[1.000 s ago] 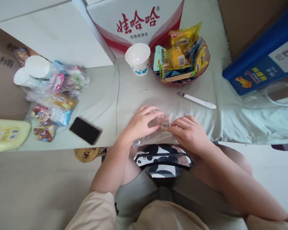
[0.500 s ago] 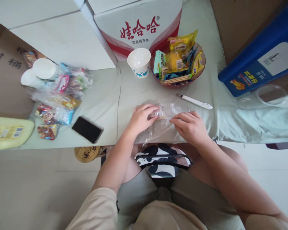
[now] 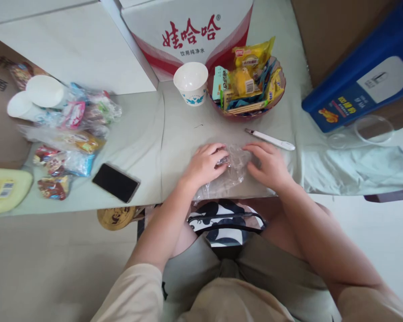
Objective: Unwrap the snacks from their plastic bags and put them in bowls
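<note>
Thin clear bag [image 3: 233, 169] on the table [image 3: 184, 134], likely light, limp and slippery: left hand [image 3: 204, 163] pinches it, right hand [image 3: 269, 165] presses flat with loose fingers; grip best at edges.

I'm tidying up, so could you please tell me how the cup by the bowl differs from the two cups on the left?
The cup by the bowl stands upright, mouth up; the left cups lie on their sides. The cup shows a blue print; the left cups, side by side against snack bags, show none. All are white.
</note>
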{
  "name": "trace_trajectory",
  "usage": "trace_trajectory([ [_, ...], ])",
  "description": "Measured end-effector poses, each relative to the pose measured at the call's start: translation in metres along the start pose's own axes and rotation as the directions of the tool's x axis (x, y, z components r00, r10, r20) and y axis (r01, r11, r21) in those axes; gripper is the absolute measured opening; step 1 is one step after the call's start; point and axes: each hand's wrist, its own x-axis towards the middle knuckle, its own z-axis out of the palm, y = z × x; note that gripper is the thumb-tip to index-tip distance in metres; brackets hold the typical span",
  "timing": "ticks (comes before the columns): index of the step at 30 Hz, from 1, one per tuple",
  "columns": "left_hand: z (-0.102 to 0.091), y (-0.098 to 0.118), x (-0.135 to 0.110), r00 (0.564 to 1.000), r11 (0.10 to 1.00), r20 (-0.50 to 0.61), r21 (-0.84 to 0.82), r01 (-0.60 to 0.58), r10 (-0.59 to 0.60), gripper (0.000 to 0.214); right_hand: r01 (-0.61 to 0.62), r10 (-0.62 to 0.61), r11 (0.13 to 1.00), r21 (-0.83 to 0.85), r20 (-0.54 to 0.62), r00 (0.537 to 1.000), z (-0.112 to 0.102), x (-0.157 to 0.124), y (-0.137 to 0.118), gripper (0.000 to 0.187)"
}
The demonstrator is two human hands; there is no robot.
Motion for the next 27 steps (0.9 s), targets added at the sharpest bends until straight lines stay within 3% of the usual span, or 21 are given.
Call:
trace_trajectory([
  [5, 0.0, -0.003, -0.001, 1.0, 0.999, -0.007, -0.04, 0.028, -0.028, 0.023, 0.001, 0.005, 0.999, -0.053, 0.113, 0.994, 0.007, -0.002, 0.011, 0.038],
  [9, 0.0, -0.007, 0.0, 0.999, 0.998, -0.016, -0.056, 0.034, -0.035, 0.022, 0.003, -0.001, 1.0, -0.016, 0.109, 0.994, 0.006, 0.0, 0.011, 0.026],
  [15, -0.001, -0.015, 0.0, 0.996, 0.994, -0.044, -0.089, 0.07, -0.074, 0.021, -0.076, 0.094, 0.985, 0.157, -0.112, 0.989, -0.013, 0.005, 0.015, 0.022],
  [18, -0.002, -0.017, 0.0, 0.988, 0.982, -0.101, -0.163, 0.1, -0.118, 0.021, -0.138, 0.171, 0.982, 0.132, -0.279, 0.945, -0.022, 0.002, 0.017, 0.018],
  [20, -0.002, -0.017, 0.002, 0.969, 0.959, -0.163, -0.245, 0.144, -0.187, 0.019, -0.124, 0.145, 0.989, 0.084, -0.337, 0.93, -0.025, -0.001, 0.017, 0.017],
  [24, -0.004, -0.016, 0.005, 0.887, 0.827, -0.196, -0.485, 0.282, -0.418, 0.024, -0.008, -0.031, 0.99, -0.141, -0.275, 0.961, -0.025, -0.004, 0.015, 0.02],
  [27, -0.008, -0.014, 0.007, 0.799, 0.59, -0.072, -0.714, 0.377, -0.597, 0.028, -0.132, 0.0, 0.944, -0.304, -0.398, 0.917, -0.024, -0.003, 0.016, 0.023],
])
